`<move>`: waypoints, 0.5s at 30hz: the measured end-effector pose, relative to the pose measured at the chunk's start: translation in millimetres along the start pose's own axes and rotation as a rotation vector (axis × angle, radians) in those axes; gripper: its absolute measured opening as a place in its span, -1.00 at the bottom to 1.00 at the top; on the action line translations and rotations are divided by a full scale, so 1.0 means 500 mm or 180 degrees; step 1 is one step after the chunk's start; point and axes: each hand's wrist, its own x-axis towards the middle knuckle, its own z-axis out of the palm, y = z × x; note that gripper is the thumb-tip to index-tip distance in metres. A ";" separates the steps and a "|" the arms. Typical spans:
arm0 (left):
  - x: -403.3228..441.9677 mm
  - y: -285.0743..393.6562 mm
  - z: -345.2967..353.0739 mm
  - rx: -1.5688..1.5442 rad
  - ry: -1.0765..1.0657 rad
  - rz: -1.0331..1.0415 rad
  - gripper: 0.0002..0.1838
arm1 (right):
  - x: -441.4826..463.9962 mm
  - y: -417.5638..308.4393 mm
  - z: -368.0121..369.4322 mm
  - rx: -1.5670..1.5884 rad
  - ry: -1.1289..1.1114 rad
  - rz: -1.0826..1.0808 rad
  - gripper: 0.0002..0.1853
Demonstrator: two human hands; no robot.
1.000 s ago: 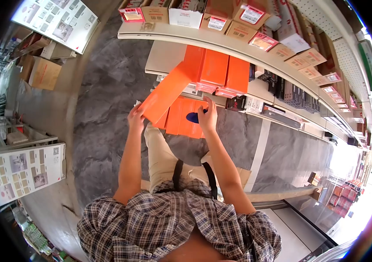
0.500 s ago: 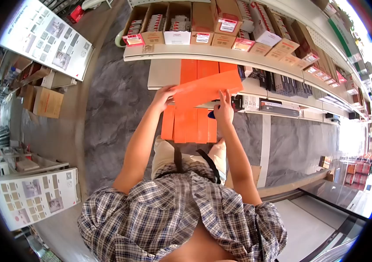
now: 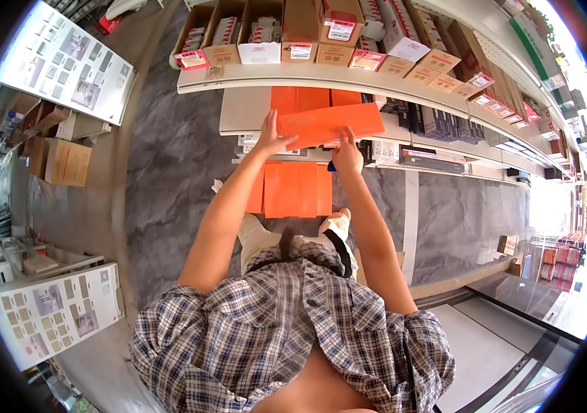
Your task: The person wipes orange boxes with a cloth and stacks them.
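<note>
A long orange box [image 3: 328, 124] is held up between my two hands, in front of the shelving. My left hand [image 3: 272, 138] grips its left end, thumb below and fingers up along the end. My right hand [image 3: 347, 154] grips the near lower edge right of the middle. Something small and dark blue [image 3: 332, 166] shows at the right palm; its kind cannot be made out. Behind the held box, more orange boxes [image 3: 298, 98] sit on the shelf under the top one. Below my hands, several orange boxes [image 3: 297, 189] lie side by side near my feet.
The upper shelf [image 3: 252, 77] carries open cardboard cartons [image 3: 260, 49] of small packs. Dark boxes [image 3: 438, 122] fill the lower shelf to the right. Sample boards [image 3: 66, 62] and a cardboard box [image 3: 67, 162] stand on the left. A glass-topped counter [image 3: 524, 310] is at lower right.
The held box has turned closer to level, its left end rising and its broad face showing less. Both hands have stayed on it. The whole view has shifted slightly.
</note>
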 end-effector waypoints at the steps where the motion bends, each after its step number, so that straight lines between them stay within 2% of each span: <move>1: -0.014 0.006 -0.005 0.0772 -0.0201 0.0364 0.19 | 0.003 0.003 0.002 0.0209 0.0093 -0.0012 -0.45; 2: -0.022 0.014 -0.011 0.1546 -0.0405 0.0738 0.24 | 0.010 0.006 0.001 0.0216 0.0088 -0.0018 -0.45; 3: -0.036 0.041 -0.020 0.1694 -0.0564 0.0668 0.31 | 0.016 0.009 0.001 0.0280 0.0177 -0.0002 -0.47; 4: -0.037 0.051 -0.022 0.1701 -0.0563 0.0655 0.31 | 0.016 0.005 0.001 0.0346 0.0261 0.0013 -0.48; 5: -0.036 0.062 -0.023 0.1767 -0.0630 0.0532 0.32 | 0.015 0.001 0.001 0.0619 0.0545 0.0010 -0.60; 6: -0.032 0.065 -0.025 0.1827 -0.0696 0.0416 0.33 | 0.015 -0.014 -0.012 0.0618 0.0544 0.0006 -0.60; 9: -0.025 0.055 -0.025 0.1698 -0.0816 0.0284 0.33 | 0.009 -0.075 -0.058 0.1047 0.1148 0.0396 -0.76; 10: -0.026 0.047 -0.026 0.1696 -0.0819 0.0288 0.33 | 0.019 -0.080 -0.046 0.1044 0.1151 0.0399 -0.76; 13: -0.030 0.026 -0.031 0.1597 -0.0775 0.0372 0.34 | 0.058 -0.114 -0.009 0.2505 0.1334 0.0401 -0.70; 15: -0.028 0.020 -0.036 0.1500 -0.0738 0.0468 0.35 | 0.070 -0.153 0.009 0.2430 0.1515 0.0219 -0.77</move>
